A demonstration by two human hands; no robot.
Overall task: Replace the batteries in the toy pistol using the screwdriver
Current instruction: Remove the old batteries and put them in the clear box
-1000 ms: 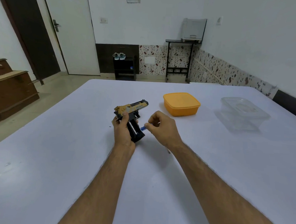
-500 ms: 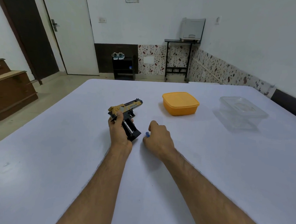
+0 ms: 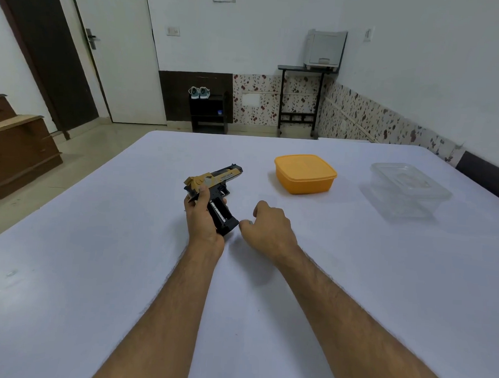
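Note:
The toy pistol (image 3: 214, 181) has a tan and gold slide and a black frame. My left hand (image 3: 202, 215) grips it from the left and holds it just above the white table (image 3: 353, 281), muzzle pointing far right. The side of its black grip lies open, with a silvery strip inside (image 3: 216, 211). My right hand (image 3: 269, 230) sits low on the table beside the bottom of the grip, fingers curled. A small grey piece (image 3: 249, 223) shows at its thumb tip; the rest is hidden inside the hand. No screwdriver can be made out.
An orange lidded box (image 3: 305, 174) stands on the table beyond my right hand. Further right is a clear plastic lidded box (image 3: 407, 188). Beyond the table's far edge are a door, a low black shelf with shoes and a wooden cabinet at the left.
My right hand dropped from beside the pistol's grip down to the table, then slid left toward the grip's bottom. The blue thing it held no longer shows. The pistol lowered slightly.

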